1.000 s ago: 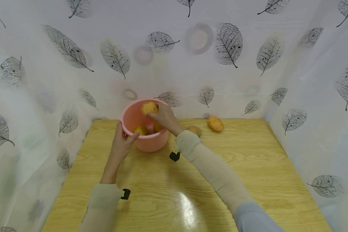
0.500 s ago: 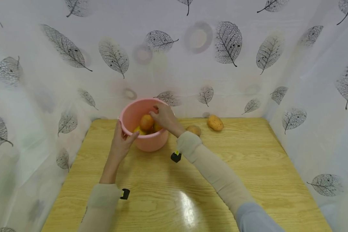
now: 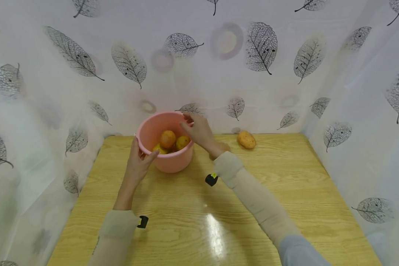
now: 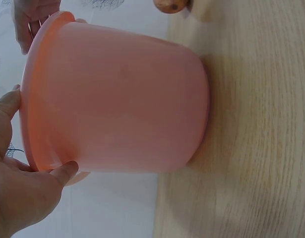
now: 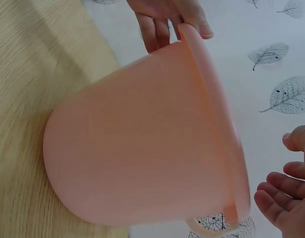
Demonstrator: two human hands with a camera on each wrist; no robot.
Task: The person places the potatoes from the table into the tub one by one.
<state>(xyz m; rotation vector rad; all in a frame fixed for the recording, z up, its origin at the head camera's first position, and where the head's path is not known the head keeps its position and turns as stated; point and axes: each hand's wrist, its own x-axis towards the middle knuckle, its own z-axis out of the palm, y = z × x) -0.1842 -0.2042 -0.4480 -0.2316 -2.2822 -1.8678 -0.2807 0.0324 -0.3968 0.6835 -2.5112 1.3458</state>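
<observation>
A pink bucket [image 3: 173, 162] stands at the back of the wooden table [image 3: 199, 221], with three potatoes [image 3: 167, 139] inside. My left hand [image 3: 143, 157] grips its left rim, thumb inside and fingers outside; the right wrist view shows this pinch [image 5: 167, 20]. The right hand [image 3: 191, 123] hovers over the right rim, fingers relaxed and holding nothing. In the left wrist view the bucket's wall [image 4: 122, 99] fills the frame, the left hand's thumb [image 4: 68, 171] lying against it. Loosely curled right fingers [image 5: 283, 198] show beside the rim in the right wrist view.
One potato [image 3: 246, 139] lies on the table at the back right. Another potato [image 3: 224, 147] is mostly hidden behind my right wrist. White leaf-patterned sheets [image 3: 352, 92] wall in the table on the left, back and right.
The right hand lowered the potato it held into the bucket, let go, and drew back to the right rim. The left hand kept its hold.
</observation>
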